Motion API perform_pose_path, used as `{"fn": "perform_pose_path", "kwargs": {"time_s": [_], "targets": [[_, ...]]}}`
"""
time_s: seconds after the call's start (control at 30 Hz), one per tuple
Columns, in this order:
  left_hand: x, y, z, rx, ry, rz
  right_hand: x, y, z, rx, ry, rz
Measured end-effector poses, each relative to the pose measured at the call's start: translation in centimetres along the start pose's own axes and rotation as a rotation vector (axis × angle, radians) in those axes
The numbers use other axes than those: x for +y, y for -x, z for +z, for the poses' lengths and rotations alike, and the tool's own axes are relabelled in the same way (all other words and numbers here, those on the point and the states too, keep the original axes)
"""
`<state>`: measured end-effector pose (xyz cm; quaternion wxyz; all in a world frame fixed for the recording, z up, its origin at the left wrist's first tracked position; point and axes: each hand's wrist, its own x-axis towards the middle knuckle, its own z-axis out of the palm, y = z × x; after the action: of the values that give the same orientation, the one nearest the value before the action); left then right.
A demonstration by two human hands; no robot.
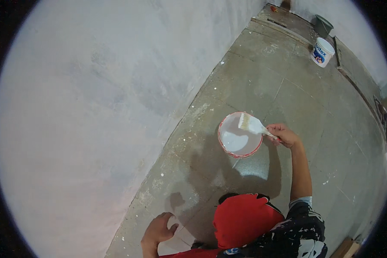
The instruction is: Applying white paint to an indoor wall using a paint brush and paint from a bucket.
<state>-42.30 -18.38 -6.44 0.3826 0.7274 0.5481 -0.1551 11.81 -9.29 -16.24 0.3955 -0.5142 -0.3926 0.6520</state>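
Observation:
My right hand (284, 135) is closed round the handle of a wide paintbrush (254, 126). White paint coats the brush head, and its bristles hang over the right side of a round paint bucket (220, 139) with a red-smeared rim. Whitish paint (235, 141) shows inside the bucket, which stands on the floor. At the lower left, near the foot of the wall, my left hand (159, 228) holds nothing; its thumb and fingers are apart and loosely curved.
A patchy whitish wall (94, 107) rises along the left. Grey floor tiles (305, 99) carry paint specks. A white tub (322, 52) and a dark green bucket (323, 26) stand at the far right. Red cloth (245, 219) covers part of my body at the bottom.

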Motion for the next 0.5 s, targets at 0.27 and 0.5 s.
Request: {"fn": "perform_pose_path", "kwargs": {"time_s": [0.27,0.5], "targets": [[-0.7,3.3,-0.2,0.173,0.039,-0.128,-4.0,-2.0,3.5,-0.063,-0.160,-0.046],[-0.4,3.6,-0.9,0.129,-0.003,-0.122,-12.4,-11.7,18.9,-0.039,-0.006,-0.207]]}}
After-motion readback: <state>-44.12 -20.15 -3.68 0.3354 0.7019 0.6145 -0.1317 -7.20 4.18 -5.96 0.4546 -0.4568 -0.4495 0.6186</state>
